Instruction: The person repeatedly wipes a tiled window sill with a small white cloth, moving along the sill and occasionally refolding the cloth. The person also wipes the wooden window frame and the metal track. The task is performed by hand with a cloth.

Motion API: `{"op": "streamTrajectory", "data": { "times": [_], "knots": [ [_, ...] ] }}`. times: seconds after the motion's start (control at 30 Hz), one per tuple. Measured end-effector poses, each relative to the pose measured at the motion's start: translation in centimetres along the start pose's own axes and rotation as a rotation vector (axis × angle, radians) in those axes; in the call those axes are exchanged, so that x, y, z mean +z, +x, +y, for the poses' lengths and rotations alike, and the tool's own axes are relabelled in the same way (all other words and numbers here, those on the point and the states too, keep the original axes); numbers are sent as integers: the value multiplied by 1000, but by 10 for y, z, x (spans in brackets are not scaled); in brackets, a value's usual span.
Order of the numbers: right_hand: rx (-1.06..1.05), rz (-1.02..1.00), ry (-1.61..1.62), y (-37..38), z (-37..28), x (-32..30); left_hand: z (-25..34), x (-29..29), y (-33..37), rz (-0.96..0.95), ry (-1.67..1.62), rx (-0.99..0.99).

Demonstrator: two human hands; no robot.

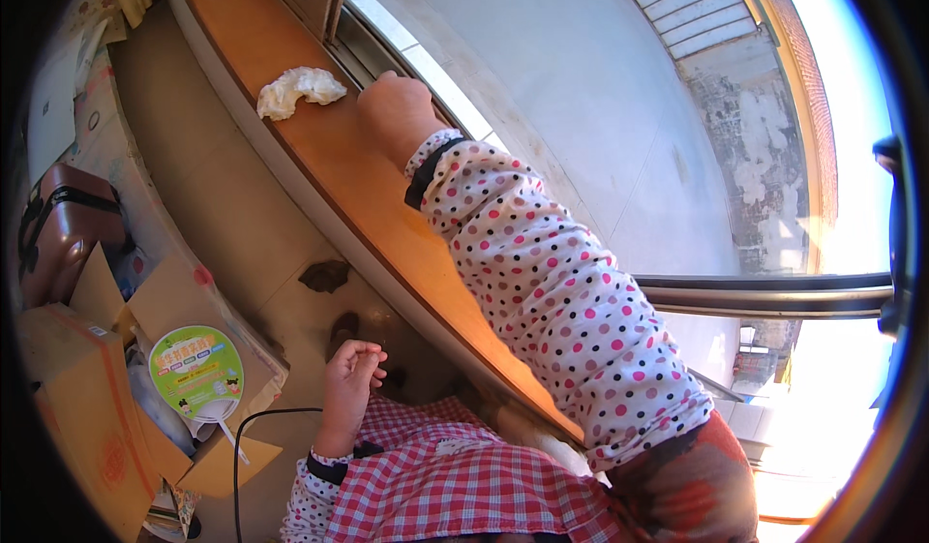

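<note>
My right hand (395, 109) reaches out over an orange-brown windowsill (358, 170) to the window track (382, 64). Its fingers are closed, and whatever they hold is hidden beneath the hand. On the sill just left of it lies a crumpled whitish cloth or wad of paper (295, 90), apart from the hand. My left hand (350, 378) hangs low in front of my red checked apron (464, 480). The fingers there are curled together with nothing visible in them.
An open cardboard box (87, 388) stands at the lower left with a green round hand fan (196, 374) on it. Behind it sits a brown case (73, 224). A black cable (238, 466) runs near my left arm. Dark footwear or cloth (324, 275) lies on the floor.
</note>
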State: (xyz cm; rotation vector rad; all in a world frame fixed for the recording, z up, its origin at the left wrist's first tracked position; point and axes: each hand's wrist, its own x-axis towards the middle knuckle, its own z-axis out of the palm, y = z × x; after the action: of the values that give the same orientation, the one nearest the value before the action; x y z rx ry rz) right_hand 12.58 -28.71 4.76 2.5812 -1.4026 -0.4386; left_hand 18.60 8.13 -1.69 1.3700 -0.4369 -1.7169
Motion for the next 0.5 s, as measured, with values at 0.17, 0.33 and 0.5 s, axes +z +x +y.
{"op": "streamTrajectory", "data": {
  "times": [0.17, 0.33, 0.5],
  "knots": [
    [192, -45, 150, -85, 5, 21, 3, 17, -5, -42, 20, 0],
    [318, 18, 173, -182, 19, 49, 4, 41, -19, -95, 117, -5],
    [424, 147, 77, -268, 28, 83, -5, 70, -34, -174, 258, -39]
  ]
}}
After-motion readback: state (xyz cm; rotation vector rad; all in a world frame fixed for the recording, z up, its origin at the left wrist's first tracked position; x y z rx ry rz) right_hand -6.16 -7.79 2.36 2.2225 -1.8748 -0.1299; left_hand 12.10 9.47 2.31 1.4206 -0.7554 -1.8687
